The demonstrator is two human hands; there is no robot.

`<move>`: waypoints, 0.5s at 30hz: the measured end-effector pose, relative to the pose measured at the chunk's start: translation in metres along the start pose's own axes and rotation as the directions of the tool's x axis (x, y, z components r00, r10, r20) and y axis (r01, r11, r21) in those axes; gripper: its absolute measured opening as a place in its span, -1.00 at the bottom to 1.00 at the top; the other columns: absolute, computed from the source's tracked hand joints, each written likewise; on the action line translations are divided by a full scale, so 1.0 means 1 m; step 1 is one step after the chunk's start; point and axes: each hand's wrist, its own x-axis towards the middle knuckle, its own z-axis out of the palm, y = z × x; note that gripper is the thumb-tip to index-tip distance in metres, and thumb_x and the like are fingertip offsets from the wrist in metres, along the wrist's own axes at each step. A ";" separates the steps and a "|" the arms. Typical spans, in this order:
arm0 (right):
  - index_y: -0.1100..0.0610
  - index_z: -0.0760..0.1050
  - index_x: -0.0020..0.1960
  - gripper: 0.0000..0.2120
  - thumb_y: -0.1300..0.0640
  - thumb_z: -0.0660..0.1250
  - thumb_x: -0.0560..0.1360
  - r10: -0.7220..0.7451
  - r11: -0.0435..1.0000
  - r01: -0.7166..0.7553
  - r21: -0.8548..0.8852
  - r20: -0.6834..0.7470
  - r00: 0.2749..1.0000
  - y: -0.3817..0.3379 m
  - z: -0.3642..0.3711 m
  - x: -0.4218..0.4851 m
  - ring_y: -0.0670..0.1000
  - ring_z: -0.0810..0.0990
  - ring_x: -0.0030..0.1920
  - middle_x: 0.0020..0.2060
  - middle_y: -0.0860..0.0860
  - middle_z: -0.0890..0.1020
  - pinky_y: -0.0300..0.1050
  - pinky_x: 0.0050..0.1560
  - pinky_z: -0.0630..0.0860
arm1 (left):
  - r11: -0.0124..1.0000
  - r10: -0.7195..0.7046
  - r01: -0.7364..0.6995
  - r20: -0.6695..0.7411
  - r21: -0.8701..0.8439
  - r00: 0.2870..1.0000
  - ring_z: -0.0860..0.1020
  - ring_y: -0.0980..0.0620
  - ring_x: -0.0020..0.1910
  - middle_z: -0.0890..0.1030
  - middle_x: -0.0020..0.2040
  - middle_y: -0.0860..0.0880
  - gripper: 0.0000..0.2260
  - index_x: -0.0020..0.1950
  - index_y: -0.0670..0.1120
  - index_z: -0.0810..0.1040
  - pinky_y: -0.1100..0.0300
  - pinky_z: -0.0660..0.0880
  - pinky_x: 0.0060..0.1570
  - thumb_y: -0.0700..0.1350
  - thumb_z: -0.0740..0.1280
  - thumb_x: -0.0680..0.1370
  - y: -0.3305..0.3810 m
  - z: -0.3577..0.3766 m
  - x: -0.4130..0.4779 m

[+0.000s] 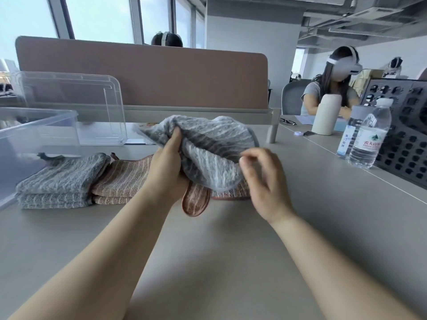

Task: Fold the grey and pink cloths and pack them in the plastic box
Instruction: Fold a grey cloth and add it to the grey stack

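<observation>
Left hand grips raised grey cloth; right hand loosely curled, holding nothing. 2 folded cloths beside plastic box.

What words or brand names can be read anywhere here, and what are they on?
"农夫山泉": red characters on the bottle label, hazy, so this is a best reading.
Small print under those characters: too blurred to read.
Blue strip on the container behind the bottle: characters too blurred to read.
Nothing else shows legible text.
</observation>
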 end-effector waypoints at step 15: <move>0.29 0.60 -0.07 -0.52 -0.17 0.38 0.42 0.696 0.611 -0.758 0.227 0.302 0.651 0.018 -0.008 0.008 0.16 0.65 -0.06 -0.16 0.11 0.71 -0.02 0.03 0.52 | 0.890 -0.233 0.104 0.247 0.443 0.940 0.65 -0.17 -0.01 0.66 0.00 -0.19 -0.78 0.16 -0.22 0.52 -0.02 0.60 -0.01 -0.33 0.27 0.52 -0.015 -0.001 -0.013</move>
